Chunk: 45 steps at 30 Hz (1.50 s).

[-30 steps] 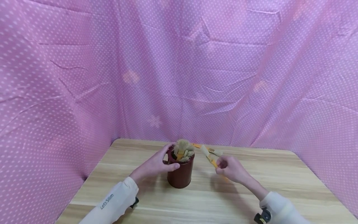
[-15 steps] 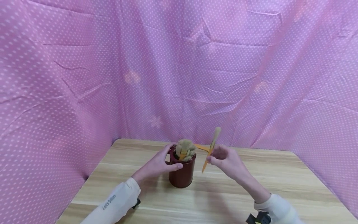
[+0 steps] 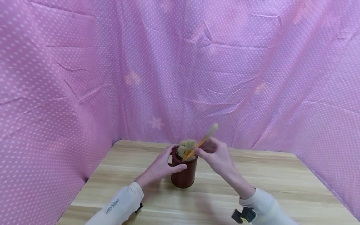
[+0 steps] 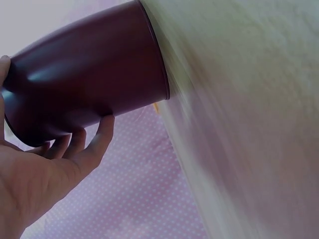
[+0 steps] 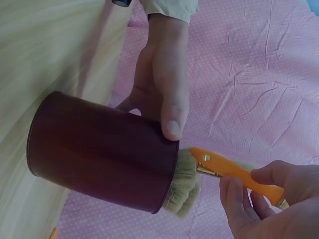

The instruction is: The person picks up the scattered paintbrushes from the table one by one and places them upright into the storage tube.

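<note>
A dark red cylindrical pot (image 3: 182, 177) stands upright on the table, with several paintbrushes (image 3: 189, 144) in it, pale bristles upward. My left hand (image 3: 163, 164) holds it near the rim, thumb in front; the left wrist view has the fingers curved along its far side. Above the rim, my right hand (image 3: 219, 156) pinches another paintbrush (image 5: 232, 172) by its orange handle between thumb and fingers. That brush leans with bristles up and to the right. Its handle end is at the pot's mouth, beside the other bristles; how deep it reaches cannot be seen.
The pot stands on a light wood-grain table (image 3: 270, 178). Pink dotted cloth (image 3: 180, 78) hangs behind and at both sides. A bit of orange (image 5: 53, 233) shows low in the right wrist view, close to the table surface.
My right hand has moved left to the pot, turning the brush from bristles pointing left to bristles up. The left hand keeps its hold. A brush lying behind is now hidden in the head view.
</note>
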Available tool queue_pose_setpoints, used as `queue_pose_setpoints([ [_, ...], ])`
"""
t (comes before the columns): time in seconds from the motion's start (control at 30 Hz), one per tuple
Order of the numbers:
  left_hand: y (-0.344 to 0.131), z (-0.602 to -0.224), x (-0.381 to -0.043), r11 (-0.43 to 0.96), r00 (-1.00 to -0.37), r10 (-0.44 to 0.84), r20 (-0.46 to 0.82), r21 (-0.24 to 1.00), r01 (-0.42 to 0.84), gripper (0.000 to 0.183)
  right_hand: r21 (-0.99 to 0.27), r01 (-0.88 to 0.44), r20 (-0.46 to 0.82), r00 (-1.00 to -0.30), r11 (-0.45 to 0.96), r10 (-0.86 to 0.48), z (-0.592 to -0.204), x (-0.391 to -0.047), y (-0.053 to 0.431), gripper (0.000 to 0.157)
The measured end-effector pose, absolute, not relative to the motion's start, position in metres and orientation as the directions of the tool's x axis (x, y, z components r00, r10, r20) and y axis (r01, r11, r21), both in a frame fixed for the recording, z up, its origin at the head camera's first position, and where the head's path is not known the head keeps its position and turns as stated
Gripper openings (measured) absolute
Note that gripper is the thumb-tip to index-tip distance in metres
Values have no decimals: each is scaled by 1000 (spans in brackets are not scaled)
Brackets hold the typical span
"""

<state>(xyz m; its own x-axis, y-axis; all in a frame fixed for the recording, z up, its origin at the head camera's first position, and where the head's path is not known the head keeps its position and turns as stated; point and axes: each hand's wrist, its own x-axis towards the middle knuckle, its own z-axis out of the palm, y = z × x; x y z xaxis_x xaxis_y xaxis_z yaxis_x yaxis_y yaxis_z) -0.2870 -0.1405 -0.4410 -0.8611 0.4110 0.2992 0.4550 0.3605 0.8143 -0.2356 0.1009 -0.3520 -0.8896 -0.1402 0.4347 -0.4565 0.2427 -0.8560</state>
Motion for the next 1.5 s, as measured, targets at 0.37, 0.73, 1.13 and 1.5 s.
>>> queue_pose_setpoints([
  [0.37,-135,-443,-281,374,-866,370,336,800,470,87,-839,-465,463,-883,283,-77,-356,-242,86,18],
  [0.73,-135,-444,-280,378,-869,378,319,803,460,87,-751,-537,518,-840,385,-162,-354,-253,66,28],
  [1.13,-138,-440,-285,390,-871,374,320,797,460,93,-676,-569,495,-821,467,-284,-344,-262,62,19],
  [1.5,-140,-441,-293,412,-868,380,319,782,468,93,-669,-598,584,-790,441,-186,-331,-270,75,15],
])
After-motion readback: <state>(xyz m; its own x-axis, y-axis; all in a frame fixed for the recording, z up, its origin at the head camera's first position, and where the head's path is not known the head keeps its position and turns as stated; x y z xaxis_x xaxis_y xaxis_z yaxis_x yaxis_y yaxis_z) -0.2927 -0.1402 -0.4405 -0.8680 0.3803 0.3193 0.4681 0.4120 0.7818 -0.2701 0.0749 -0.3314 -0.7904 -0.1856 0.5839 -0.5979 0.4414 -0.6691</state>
